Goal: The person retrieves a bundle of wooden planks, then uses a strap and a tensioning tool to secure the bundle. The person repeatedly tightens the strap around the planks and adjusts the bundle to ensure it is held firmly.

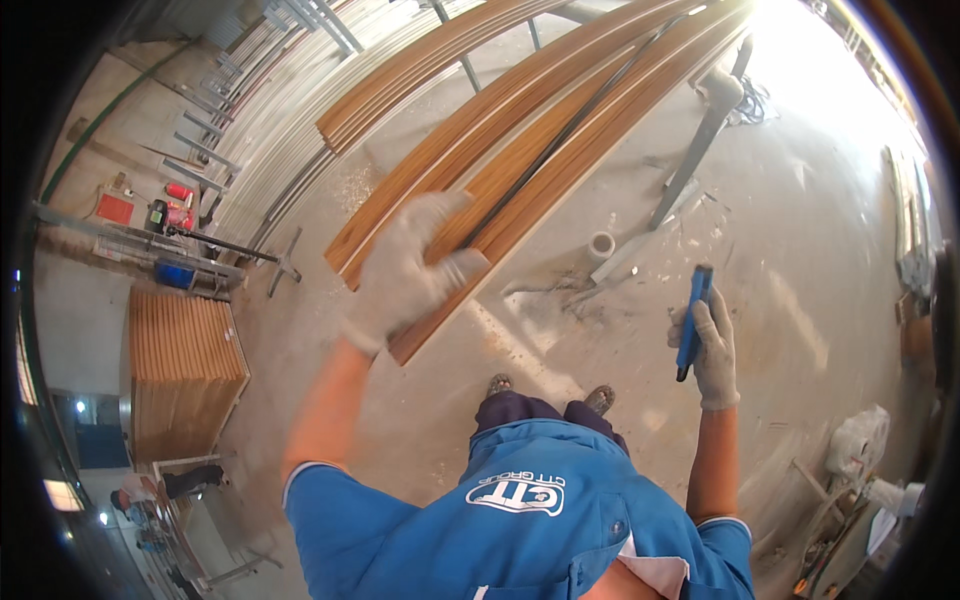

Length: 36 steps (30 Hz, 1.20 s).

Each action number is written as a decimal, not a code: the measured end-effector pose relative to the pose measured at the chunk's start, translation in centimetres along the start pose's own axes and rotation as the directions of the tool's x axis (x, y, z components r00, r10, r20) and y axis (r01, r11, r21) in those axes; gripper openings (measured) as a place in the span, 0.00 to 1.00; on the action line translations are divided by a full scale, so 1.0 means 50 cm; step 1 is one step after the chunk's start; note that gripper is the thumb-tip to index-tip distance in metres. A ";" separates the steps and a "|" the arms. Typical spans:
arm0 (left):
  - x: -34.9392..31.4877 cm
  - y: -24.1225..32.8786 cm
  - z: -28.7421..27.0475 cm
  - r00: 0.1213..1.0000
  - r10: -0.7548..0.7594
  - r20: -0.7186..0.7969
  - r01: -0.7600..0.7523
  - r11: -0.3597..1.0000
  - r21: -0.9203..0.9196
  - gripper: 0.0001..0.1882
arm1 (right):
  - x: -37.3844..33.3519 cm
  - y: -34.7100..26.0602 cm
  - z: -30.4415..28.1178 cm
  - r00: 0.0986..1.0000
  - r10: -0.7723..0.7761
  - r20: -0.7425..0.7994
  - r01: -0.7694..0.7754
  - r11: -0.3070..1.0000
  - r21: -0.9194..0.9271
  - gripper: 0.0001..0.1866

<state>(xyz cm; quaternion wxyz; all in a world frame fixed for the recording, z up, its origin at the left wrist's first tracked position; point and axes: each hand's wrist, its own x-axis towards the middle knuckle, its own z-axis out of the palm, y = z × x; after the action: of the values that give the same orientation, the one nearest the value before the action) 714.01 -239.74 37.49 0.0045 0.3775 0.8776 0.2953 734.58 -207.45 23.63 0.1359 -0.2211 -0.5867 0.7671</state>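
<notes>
My left hand point(410, 265), in a pale work glove, is over the near ends of long wood-grain boards point(540, 165). Its fingers are spread, and whether they touch the wood I cannot tell. A thin black strip point(560, 140) runs lengthwise between the boards. Out to the right, away from the boards, my gloved right hand point(712, 350) is closed around a blue utility knife point(692, 325). The knife stands nearly upright in the hand; no blade can be made out.
More wood-grain strips point(400, 85) and white lengths point(290, 150) lie left of the boards. A grey metal leg point(690, 160) and a small roll point(601, 245) are to the right. Stacked brown panels point(185, 370) stand at left, and another person point(150, 490) is at lower left.
</notes>
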 end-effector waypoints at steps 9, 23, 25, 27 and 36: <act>0.074 -0.209 0.024 0.912 0.180 0.368 -0.153 0.983 -0.101 0.51 | -0.132 0.002 0.361 0.987 -0.133 0.095 0.153 0.959 -0.239 0.27; 0.149 -0.225 0.098 0.906 0.191 0.377 -0.101 0.964 -0.247 0.56 | -0.239 0.045 0.628 0.931 -0.366 -0.005 0.157 0.410 -0.898 0.24; 0.150 -0.231 0.102 0.909 0.152 0.387 -0.065 0.971 -0.228 0.57 | -0.247 0.043 0.652 0.949 -0.315 0.007 0.114 0.324 -0.939 0.23; 0.149 -0.236 0.110 0.920 0.185 0.346 -0.115 0.970 -0.212 0.54 | -0.258 0.043 0.677 0.965 -0.261 -0.010 0.057 0.248 -0.967 0.22; 0.144 -0.237 0.115 0.919 0.189 0.346 -0.083 0.950 -0.300 0.52 | -0.204 0.066 0.712 0.910 -0.400 -0.106 -0.100 0.034 -0.994 0.20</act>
<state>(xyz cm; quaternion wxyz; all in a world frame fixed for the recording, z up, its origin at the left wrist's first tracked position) 702.38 -238.40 28.11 0.2025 0.4827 0.7817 0.3391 725.82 -243.03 29.89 0.1321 -0.3237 -0.9338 0.0757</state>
